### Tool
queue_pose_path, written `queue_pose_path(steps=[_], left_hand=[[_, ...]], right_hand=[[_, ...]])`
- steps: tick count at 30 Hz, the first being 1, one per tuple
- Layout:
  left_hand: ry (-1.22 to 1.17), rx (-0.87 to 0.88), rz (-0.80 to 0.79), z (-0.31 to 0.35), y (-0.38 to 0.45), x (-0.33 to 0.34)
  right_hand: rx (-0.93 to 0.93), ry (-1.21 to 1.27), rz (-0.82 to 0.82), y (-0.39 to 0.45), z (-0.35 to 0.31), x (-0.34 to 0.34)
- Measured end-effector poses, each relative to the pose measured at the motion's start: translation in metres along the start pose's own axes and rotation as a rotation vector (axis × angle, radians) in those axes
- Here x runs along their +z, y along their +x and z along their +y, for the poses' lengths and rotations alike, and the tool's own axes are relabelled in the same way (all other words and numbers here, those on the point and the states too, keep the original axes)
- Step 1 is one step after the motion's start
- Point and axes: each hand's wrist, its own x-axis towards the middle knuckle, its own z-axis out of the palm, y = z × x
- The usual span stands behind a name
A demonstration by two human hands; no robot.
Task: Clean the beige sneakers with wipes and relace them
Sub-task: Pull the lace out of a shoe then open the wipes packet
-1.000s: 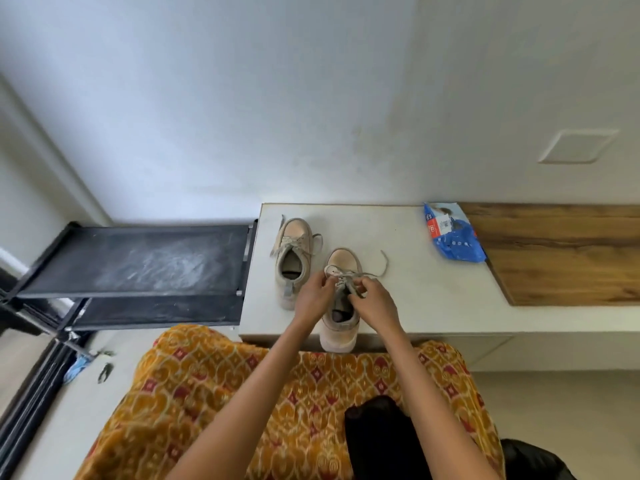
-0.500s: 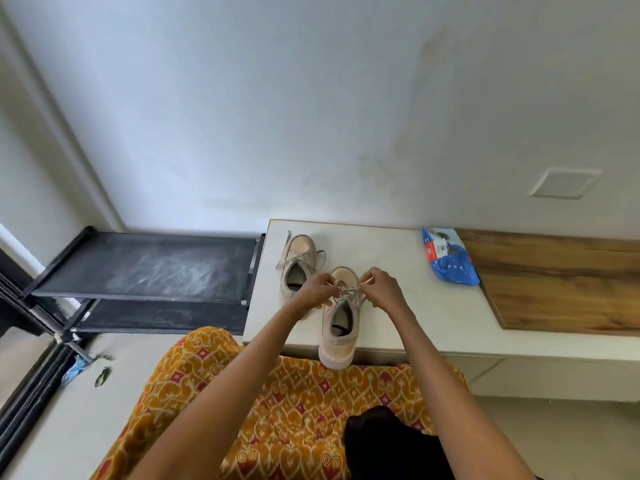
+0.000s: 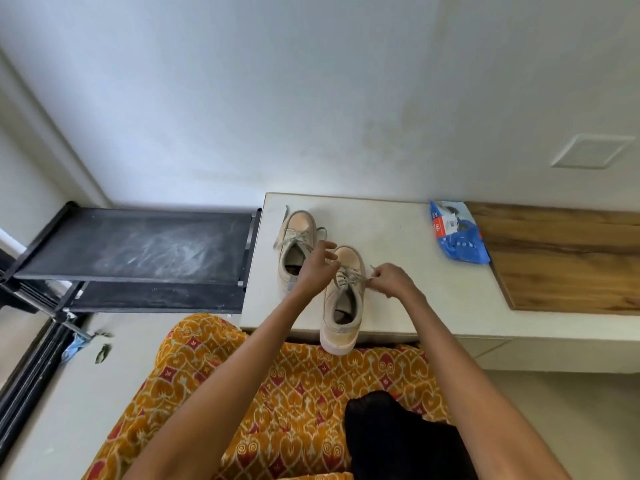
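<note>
the near beige sneaker [image 3: 343,299] stands on the white counter [image 3: 408,271], its toe toward the wall and its heel over the front edge of the counter, above the orange patterned cloth [image 3: 294,393] on the person's lap. the right hand [image 3: 393,282] is just to the right of this sneaker, and its thumb and forefinger pinch one end of the grey lace [image 3: 349,277], which runs from the eyelets to the fingertips. the left hand [image 3: 317,268] is just to the left of this sneaker, above the gap between the two shoes; its fingers are loosely spread and half bent, and i cannot tell if they touch the lace. the second beige sneaker [image 3: 296,247] stands to the left of the near sneaker and a little farther back, also laced, with loose lace ends lying on the counter. the blue wipes packet [image 3: 457,237] lies well to the right of the near sneaker, at the border of the wooden board [image 3: 568,261]. a black dusty rack [image 3: 138,247] is to the left of the counter.
</note>
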Motion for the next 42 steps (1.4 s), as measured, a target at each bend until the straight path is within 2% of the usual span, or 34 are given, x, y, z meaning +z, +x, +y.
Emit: queue_pose_path(steps=[2,6,8,10,12,16,19,21,23,27,28,30,36,40,42], left_hand=[[-0.013,0.027,0.049,0.003,0.0,0.002],[-0.039,0.099,0.19,0.01,-0.006,0.004],[-0.086,0.124,0.203,0.014,-0.012,0.003],[-0.161,0.125,0.153,0.019,-0.021,0.002],[-0.238,0.069,0.033,0.019,-0.033,0.0],[-0.399,-0.059,-0.197,0.011,-0.053,-0.003],[-0.471,-0.115,-0.246,0.008,-0.063,0.005],[-0.449,-0.126,-0.185,0.008,-0.065,0.013],[-0.196,-0.053,-0.088,0.009,-0.066,0.019],[0.454,0.166,0.139,0.009,-0.066,0.021],[0.567,0.218,0.174,0.009,-0.066,0.02],[0.683,0.212,0.135,0.005,-0.063,0.016],[0.563,0.154,-0.046,-0.012,-0.057,0.008],[0.472,0.085,-0.039,-0.013,-0.05,-0.002],[0.359,0.019,-0.031,-0.012,-0.049,-0.006]], right_hand=[[-0.006,0.155,-0.045,-0.007,-0.01,-0.02],[-0.114,0.472,-0.249,-0.041,-0.042,-0.066],[-0.152,0.585,-0.287,-0.055,-0.052,-0.075],[-0.155,0.696,-0.304,-0.061,-0.055,-0.073],[-0.144,0.839,-0.312,-0.066,-0.053,-0.063],[-0.08,1.004,-0.168,-0.072,-0.048,-0.043],[-0.081,0.976,-0.072,-0.075,-0.047,-0.033],[-0.085,0.94,-0.024,-0.074,-0.046,-0.026],[-0.079,0.844,0.042,-0.072,-0.044,-0.018],[-0.139,0.475,0.278,-0.074,-0.042,-0.001],[-0.166,0.391,0.324,-0.078,-0.043,0.003],[-0.204,0.295,0.365,-0.084,-0.045,0.013],[-0.242,0.081,0.307,-0.092,-0.043,0.035],[-0.311,-0.085,0.101,-0.093,-0.049,0.026],[-0.299,-0.082,0.038,-0.094,-0.048,0.02]])
